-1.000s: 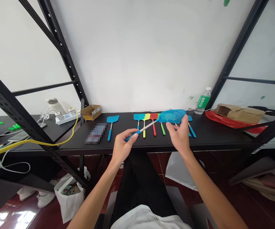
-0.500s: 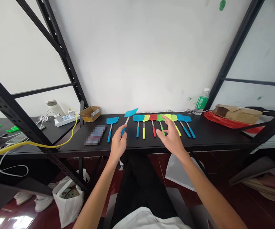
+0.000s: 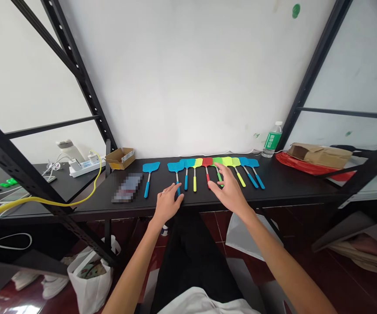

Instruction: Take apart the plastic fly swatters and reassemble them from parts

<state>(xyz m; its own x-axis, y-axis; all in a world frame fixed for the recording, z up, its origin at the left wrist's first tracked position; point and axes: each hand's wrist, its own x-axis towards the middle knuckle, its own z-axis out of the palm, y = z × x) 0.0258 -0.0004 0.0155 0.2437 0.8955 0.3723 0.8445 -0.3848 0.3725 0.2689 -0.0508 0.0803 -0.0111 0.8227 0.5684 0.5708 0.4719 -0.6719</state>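
Observation:
A row of fly swatters lies on the black table (image 3: 283, 183), heads toward the wall and several of them overlapping. My left hand (image 3: 168, 204) is at the handle of a blue fly swatter (image 3: 175, 167), thumb and fingers apart; whether a fingertip touches the handle I cannot tell. Another blue fly swatter (image 3: 151, 167) lies apart to the left. My right hand (image 3: 230, 192) hovers open, partly covering a green fly swatter (image 3: 220, 178) and close to a red fly swatter (image 3: 207, 162). Yellow fly swatters (image 3: 195, 182) and further blue ones (image 3: 253, 163) complete the row.
At the left are a blurred-out phone (image 3: 127, 187), an open cardboard box (image 3: 120, 158), a power strip (image 3: 86, 167) and a yellow cable (image 3: 90, 192). A water bottle (image 3: 272, 139) and brown paper packaging (image 3: 320, 155) stand right. Black shelf posts (image 3: 85, 83) flank the table.
The blue fly swatter my left hand held raised now lies on the table, at the left end of the overlapping row. My left fingers have opened, and the view has shifted slightly.

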